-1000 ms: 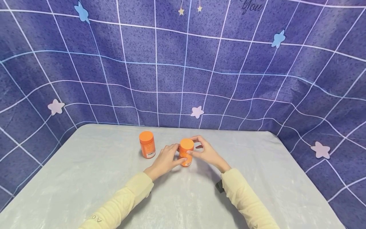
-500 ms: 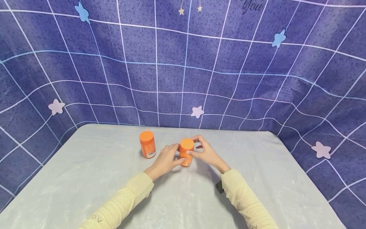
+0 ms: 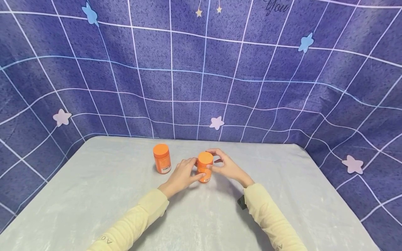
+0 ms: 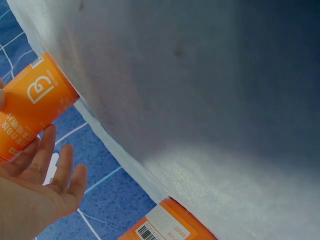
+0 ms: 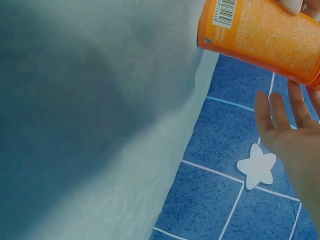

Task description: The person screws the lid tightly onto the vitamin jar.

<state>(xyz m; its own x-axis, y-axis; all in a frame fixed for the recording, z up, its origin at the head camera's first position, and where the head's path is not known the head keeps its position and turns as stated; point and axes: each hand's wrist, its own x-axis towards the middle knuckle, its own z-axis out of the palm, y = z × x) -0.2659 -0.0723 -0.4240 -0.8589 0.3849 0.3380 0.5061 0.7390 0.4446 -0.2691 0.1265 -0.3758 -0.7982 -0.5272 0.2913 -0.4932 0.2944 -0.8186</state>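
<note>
An orange plastic jar (image 3: 205, 171) with an orange screw lid (image 3: 205, 158) stands upright on the table between both hands. My left hand (image 3: 180, 176) grips its lower body, thumb across the front. On the other side, my right hand (image 3: 228, 169) holds the lid edge, with the thumb in front and the index finger behind. The left wrist view shows the same jar (image 4: 37, 102) with white print beside the left hand (image 4: 42, 192). In the right wrist view, its barcode side (image 5: 265, 37) appears above the right hand (image 5: 295, 132), whose remaining fingers are extended away from the jar.
A second orange lidded jar (image 3: 162, 160) stands upright to the left of the hands. A pale grey cloth covers the table (image 3: 201, 223). Behind its far edge hangs a blue curtain (image 3: 188, 87) with white grid lines and stars.
The right thumb has shifted slightly right along the lid, while the right index finger has moved farther left behind it. The left hand and both jars have stayed in place.
</note>
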